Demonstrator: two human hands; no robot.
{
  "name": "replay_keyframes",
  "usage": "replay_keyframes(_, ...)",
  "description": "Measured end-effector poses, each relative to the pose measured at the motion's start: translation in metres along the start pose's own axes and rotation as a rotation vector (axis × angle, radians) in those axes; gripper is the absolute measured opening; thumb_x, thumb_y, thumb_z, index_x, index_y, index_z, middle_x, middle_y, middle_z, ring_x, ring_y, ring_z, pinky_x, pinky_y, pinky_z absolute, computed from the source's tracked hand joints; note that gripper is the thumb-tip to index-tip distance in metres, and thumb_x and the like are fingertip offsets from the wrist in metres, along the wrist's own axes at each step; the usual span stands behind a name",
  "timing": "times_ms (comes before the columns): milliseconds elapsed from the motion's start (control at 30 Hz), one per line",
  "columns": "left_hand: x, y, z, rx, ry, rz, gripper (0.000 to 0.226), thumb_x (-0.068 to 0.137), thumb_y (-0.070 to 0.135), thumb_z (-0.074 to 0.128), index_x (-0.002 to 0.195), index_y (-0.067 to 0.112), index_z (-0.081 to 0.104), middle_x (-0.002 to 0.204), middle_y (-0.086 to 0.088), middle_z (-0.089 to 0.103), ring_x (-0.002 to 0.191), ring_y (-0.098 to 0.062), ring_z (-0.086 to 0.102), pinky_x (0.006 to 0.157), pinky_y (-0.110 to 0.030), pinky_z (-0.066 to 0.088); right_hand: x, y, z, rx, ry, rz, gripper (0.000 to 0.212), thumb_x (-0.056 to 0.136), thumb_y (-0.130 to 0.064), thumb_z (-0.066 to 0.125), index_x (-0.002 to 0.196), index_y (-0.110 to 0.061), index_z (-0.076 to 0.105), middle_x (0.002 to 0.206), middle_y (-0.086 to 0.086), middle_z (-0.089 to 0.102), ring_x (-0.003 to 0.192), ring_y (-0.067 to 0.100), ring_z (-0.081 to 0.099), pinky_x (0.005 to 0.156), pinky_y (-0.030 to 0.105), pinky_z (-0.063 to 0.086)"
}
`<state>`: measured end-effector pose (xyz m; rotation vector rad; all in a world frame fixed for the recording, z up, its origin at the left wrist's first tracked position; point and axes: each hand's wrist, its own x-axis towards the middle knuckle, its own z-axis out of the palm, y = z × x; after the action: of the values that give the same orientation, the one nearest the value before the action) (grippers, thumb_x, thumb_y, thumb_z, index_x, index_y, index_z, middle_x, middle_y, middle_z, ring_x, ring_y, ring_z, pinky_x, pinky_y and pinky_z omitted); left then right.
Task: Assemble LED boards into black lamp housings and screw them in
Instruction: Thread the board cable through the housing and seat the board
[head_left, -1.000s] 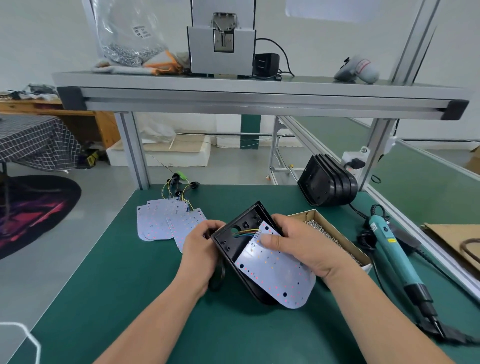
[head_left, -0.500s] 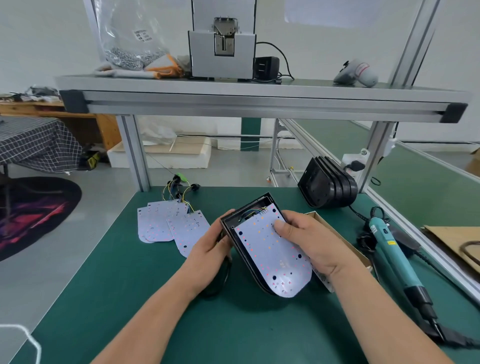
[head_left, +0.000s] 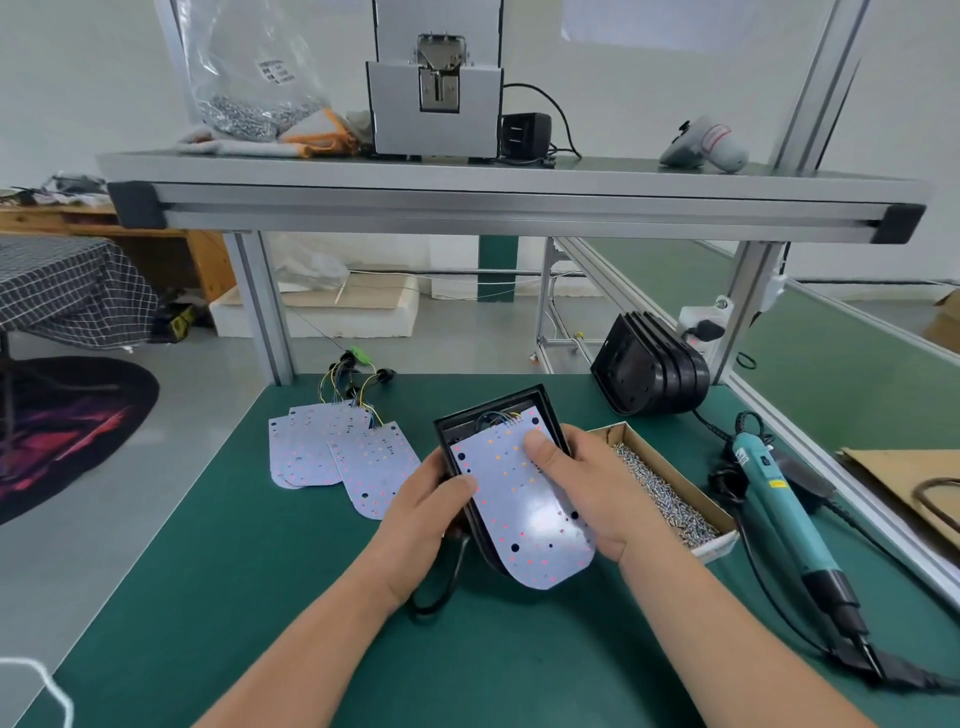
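Black lamp housing is held over the middle of the bench, the LED board lying on its opening with the rounded end overhanging the near rim. The left hand curls round its left edge and the right hand grips the right side, thumb pressing the board; seating looks like the step in hand, and next the board must slide up inside the rim before screws from the box toward the right edge go in. A second ago the board stood swung open, baring the inside; now it lies almost flat

LED board atop black housing, in the grip of left hand and right hand
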<state>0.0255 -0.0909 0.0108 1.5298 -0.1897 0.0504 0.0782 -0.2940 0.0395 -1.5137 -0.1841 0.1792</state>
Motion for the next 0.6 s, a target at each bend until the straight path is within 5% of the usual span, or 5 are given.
replay_keyframes(267, 0.000, -0.003, 0.016, 0.097, 0.012, -0.006, 0.047, 0.089, 0.017, 0.071, 0.132, 0.029, 0.061, 0.128, 0.005, 0.075, 0.122, -0.019, 0.070, 0.103, -0.042, 0.055, -0.002, 0.001, 0.009, -0.057, 0.106, -0.045, 0.051, 0.096, -0.058, 0.065, 0.100, -0.008, 0.068, 0.078, -0.007, 0.076, 0.068, 0.008, 0.072, 0.053, 0.019, 0.051)
replay_keyframes(400, -0.002, 0.001, 0.019, 0.095, 0.115, 0.023, 0.031, 0.103, 0.017, 0.065, 0.133, 0.025, 0.061, 0.126, 0.011, 0.076, 0.119, -0.010, 0.070, 0.096, -0.026, 0.056, 0.000, -0.001, -0.007, -0.039, -0.075, 0.036, 0.051, 0.081, -0.038, 0.085, 0.120, -0.011, 0.065, 0.114, 0.007, 0.078, 0.103, 0.029, 0.076, 0.088, 0.051, 0.062)
replay_keyframes(500, 0.000, 0.003, 0.020, 0.120, 0.240, 0.034, 0.018, 0.109, 0.025, 0.059, 0.126, 0.030, 0.063, 0.119, 0.019, 0.076, 0.115, -0.002, 0.069, 0.089, -0.017, 0.053, 0.001, 0.003, -0.018, -0.024, -0.234, 0.021, 0.065, 0.076, -0.017, 0.086, 0.133, -0.005, 0.057, 0.127, 0.015, 0.073, 0.118, 0.035, 0.071, 0.100, 0.052, 0.057)
replay_keyframes(600, 0.000, 0.005, 0.016, 0.060, 0.186, 0.019, 0.030, 0.106, 0.047, 0.057, 0.130, 0.030, 0.062, 0.125, 0.017, 0.075, 0.118, -0.003, 0.069, 0.094, -0.022, 0.055, 0.002, 0.008, -0.016, -0.046, -0.206, -0.030, 0.063, 0.080, -0.025, 0.085, 0.134, -0.006, 0.058, 0.128, 0.011, 0.074, 0.118, 0.034, 0.071, 0.100, 0.052, 0.057)
